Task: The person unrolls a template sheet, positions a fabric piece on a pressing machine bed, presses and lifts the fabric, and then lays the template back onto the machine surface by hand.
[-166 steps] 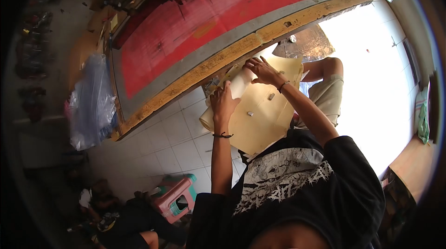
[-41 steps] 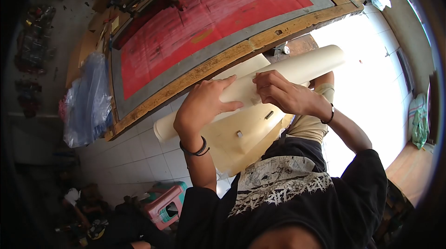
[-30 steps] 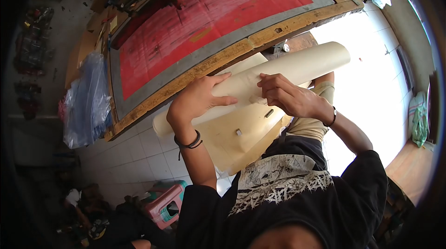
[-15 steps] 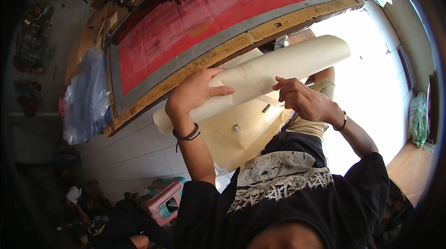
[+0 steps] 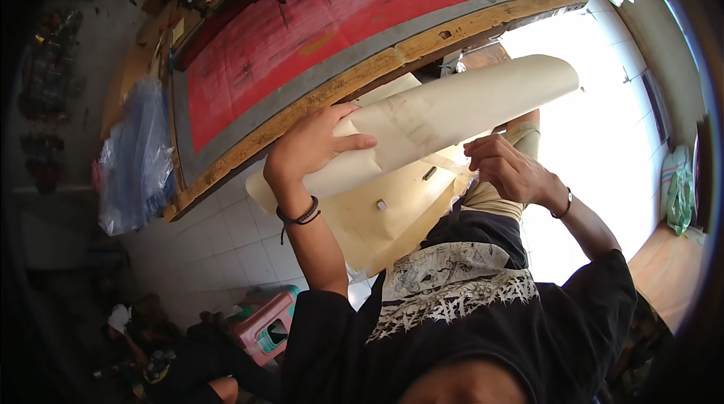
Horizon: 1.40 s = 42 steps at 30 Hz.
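Observation:
A large roll of cream paper [image 5: 467,106] lies slantwise in front of my body, its right end higher in view. My left hand [image 5: 317,144] grips its left part, thumb on the near side and fingers over the top. A brownish, tape-like patch [image 5: 411,119] shows on the roll's middle. My right hand [image 5: 507,168] is just below the roll, fingers curled and pinched together; what they hold, if anything, is too small to make out. Under the roll, a yellowish sheet [image 5: 354,211] carries a small light block [image 5: 381,205] and a small dark piece [image 5: 430,173].
Beyond the roll stands a wood-framed table [image 5: 377,64] with a red surface [image 5: 302,49]. Clear plastic bags [image 5: 139,162] hang at its left corner. A pink stool [image 5: 264,325] and another person [image 5: 188,362] are at lower left. A green bag [image 5: 679,189] hangs at right.
The right hand has moved slightly right and down, away from the roll. The roll has turned or shifted slightly, and the tape-like patch shows more clearly. My left hand keeps its grip.

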Available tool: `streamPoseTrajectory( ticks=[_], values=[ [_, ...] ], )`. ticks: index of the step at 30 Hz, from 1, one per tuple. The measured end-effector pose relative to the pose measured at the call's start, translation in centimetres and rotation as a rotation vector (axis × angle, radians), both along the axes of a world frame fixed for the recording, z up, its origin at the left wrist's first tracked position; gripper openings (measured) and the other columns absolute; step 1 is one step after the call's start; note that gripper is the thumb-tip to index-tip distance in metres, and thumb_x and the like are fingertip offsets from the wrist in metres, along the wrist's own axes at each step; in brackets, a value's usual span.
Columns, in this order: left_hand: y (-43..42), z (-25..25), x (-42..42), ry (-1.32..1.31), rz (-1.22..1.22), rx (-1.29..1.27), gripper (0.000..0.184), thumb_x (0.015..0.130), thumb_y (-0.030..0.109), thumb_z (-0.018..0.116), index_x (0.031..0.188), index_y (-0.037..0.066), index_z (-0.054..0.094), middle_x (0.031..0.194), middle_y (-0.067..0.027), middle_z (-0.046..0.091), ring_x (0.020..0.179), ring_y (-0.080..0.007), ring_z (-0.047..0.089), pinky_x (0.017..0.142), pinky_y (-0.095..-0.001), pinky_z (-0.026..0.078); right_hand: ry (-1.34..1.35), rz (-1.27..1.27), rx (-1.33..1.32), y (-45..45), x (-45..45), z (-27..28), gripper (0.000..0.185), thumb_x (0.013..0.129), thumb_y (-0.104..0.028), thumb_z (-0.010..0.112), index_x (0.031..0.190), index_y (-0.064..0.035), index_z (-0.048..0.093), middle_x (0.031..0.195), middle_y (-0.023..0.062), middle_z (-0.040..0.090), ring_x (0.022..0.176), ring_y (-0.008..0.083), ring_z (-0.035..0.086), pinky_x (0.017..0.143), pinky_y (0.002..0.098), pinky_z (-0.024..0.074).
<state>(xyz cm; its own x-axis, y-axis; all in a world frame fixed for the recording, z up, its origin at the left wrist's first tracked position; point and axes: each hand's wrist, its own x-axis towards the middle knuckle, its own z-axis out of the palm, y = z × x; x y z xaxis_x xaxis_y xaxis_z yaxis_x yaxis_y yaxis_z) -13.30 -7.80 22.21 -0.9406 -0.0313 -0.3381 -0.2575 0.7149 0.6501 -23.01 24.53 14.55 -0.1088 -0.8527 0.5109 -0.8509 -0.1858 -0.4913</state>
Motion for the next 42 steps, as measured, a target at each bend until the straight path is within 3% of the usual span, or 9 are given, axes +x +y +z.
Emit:
streamPoseTrajectory(
  ticks=[9, 10, 13, 17, 20, 23, 29, 32, 42],
  values=[
    [0.3, 0.0, -0.3, -0.040, 0.010, -0.084, 0.063, 0.079, 0.042, 0.077, 0.121, -0.002, 0.062, 0.107, -0.0224, 0.068, 0.099, -0.0340, 0.066, 0.087, -0.0378, 0.049, 0.017, 0.028, -0.036, 1.1, 0.1, 0.2, 0.022, 0.079, 0.007, 0.063, 0.097, 0.0033, 0.051, 0.105, 0.0180, 0.058, 0.105, 0.0360, 0.059, 0.090, 0.0428, 0.0522],
    [0.3, 0.1, -0.4, -0.066, 0.001, -0.063, 0.063, 0.079, 0.042, 0.077, 0.121, -0.002, 0.061, 0.107, -0.0229, 0.068, 0.099, -0.0341, 0.066, 0.087, -0.0380, 0.049, 0.050, 0.001, -0.023, 1.1, 0.4, 0.4, 0.026, 0.078, 0.014, 0.063, 0.093, -0.0007, 0.047, 0.099, 0.0155, 0.057, 0.102, 0.0348, 0.062, 0.087, 0.0420, 0.0537],
    [0.2, -0.4, -0.5, -0.036, -0.003, -0.070, 0.064, 0.079, 0.042, 0.078, 0.122, -0.002, 0.061, 0.107, -0.0234, 0.068, 0.100, -0.0343, 0.066, 0.088, -0.0383, 0.049, 0.097, -0.004, -0.034, 1.4, 0.5, 0.2, 0.026, 0.077, 0.014, 0.063, 0.090, -0.0002, 0.046, 0.098, 0.0148, 0.057, 0.101, 0.0332, 0.062, 0.087, 0.0414, 0.0543],
    [0.1, -0.9, -0.2, 0.040, -0.011, -0.131, 0.065, 0.079, 0.043, 0.077, 0.123, -0.002, 0.061, 0.108, -0.0228, 0.068, 0.100, -0.0345, 0.066, 0.089, -0.0383, 0.049, 0.124, 0.031, -0.009, 1.7, 0.2, 0.8, 0.026, 0.082, 0.005, 0.068, 0.100, 0.0049, 0.049, 0.107, 0.0182, 0.056, 0.105, 0.0364, 0.060, 0.089, 0.0425, 0.0532],
    [0.3, -0.3, -0.3, -0.051, 0.017, -0.074, 0.060, 0.080, 0.036, 0.079, 0.122, -0.002, 0.061, 0.105, -0.0184, 0.069, 0.093, -0.0258, 0.067, 0.085, -0.0348, 0.049, 0.141, 0.030, -0.007, 2.1, 0.3, 0.7, 0.028, 0.080, 0.005, 0.069, 0.100, 0.0049, 0.049, 0.107, 0.0183, 0.056, 0.104, 0.0369, 0.060, 0.089, 0.0426, 0.0532],
    [0.3, -0.2, -0.4, -0.053, 0.005, -0.087, 0.060, 0.080, 0.037, 0.079, 0.122, -0.003, 0.061, 0.106, -0.0181, 0.069, 0.093, -0.0259, 0.067, 0.084, -0.0348, 0.050, 0.118, 0.019, 0.024, 2.6, 0.3, 1.1, 0.029, 0.079, 0.006, 0.070, 0.099, 0.0052, 0.049, 0.106, 0.0187, 0.057, 0.104, 0.0375, 0.060, 0.089, 0.0429, 0.0534],
    [0.3, -0.1, -0.4, -0.051, 0.003, -0.078, 0.061, 0.080, 0.038, 0.079, 0.122, -0.003, 0.061, 0.103, -0.0187, 0.070, 0.090, -0.0264, 0.067, 0.083, -0.0352, 0.050, 0.130, 0.019, 0.027, 3.0, 0.4, 1.4, 0.026, 0.080, 0.007, 0.068, 0.097, 0.0050, 0.049, 0.105, 0.0193, 0.058, 0.102, 0.0378, 0.060, 0.088, 0.0428, 0.0540],
    [0.2, -0.3, -0.5, -0.037, -0.012, -0.068, 0.063, 0.079, 0.043, 0.077, 0.121, -0.002, 0.062, 0.103, -0.0228, 0.069, 0.095, -0.0340, 0.068, 0.084, -0.0389, 0.050, 0.119, 0.035, 0.023, 3.3, 0.4, 1.4, 0.024, 0.081, 0.007, 0.067, 0.097, 0.0048, 0.049, 0.105, 0.0192, 0.058, 0.102, 0.0375, 0.061, 0.087, 0.0427, 0.0541],
    [0.3, -0.4, -0.3, 0.027, -0.014, -0.091, 0.061, 0.080, 0.044, 0.077, 0.120, 0.000, 0.063, 0.105, -0.0210, 0.069, 0.097, -0.0341, 0.067, 0.086, -0.0389, 0.050, 0.172, -0.002, 0.028, 4.0, 0.6, 1.9, 0.027, 0.076, 0.010, 0.067, 0.094, 0.0035, 0.048, 0.100, 0.0170, 0.057, 0.100, 0.0365, 0.062, 0.085, 0.0427, 0.0561]
  ],
)
